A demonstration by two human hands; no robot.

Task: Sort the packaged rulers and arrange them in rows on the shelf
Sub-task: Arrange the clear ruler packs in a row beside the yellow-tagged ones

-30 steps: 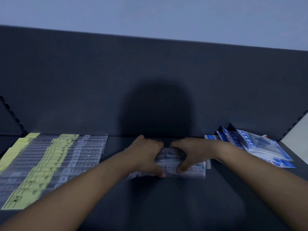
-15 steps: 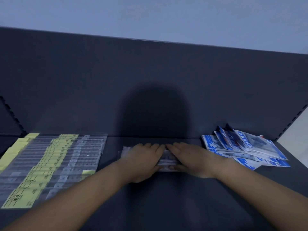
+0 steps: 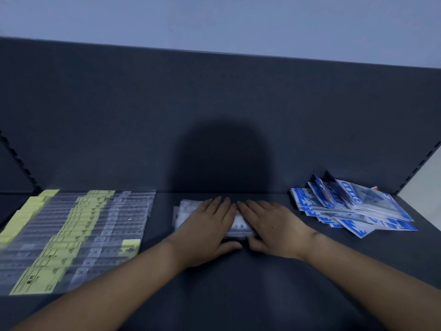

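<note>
At the centre of the frame, both hands lie palm down on a small stack of clear plastic ruler packets [image 3: 235, 226] resting on the dark grey shelf [image 3: 238, 295]. The left hand [image 3: 206, 231] covers the stack's left part and the right hand [image 3: 272, 230] its right, index fingers nearly touching at the middle. The fingers of both hands are extended and close together, flat on the plastic, with the thumbs tucked at the stack's near edge; this looks like pressing and squaring, not a closed grip, though how far the thumbs hook under cannot be told.

In the lower left of the frame, overlapping rows of clear ruler packets with yellow label cards [image 3: 71, 235] already lie spread on the shelf, well apart from the hands. At the right of the frame sits a loose, fanned pile of blue-and-white printed packets [image 3: 353, 209], not yet set in rows.

The step in hand appears to be settling the clear stack flat and even in the middle of the shelf. The next move probably calls for fanning these packets into a row in line with the yellow-labelled ones, keeping the slippery sleeves from sliding askew, then turning to the blue pile.
</note>
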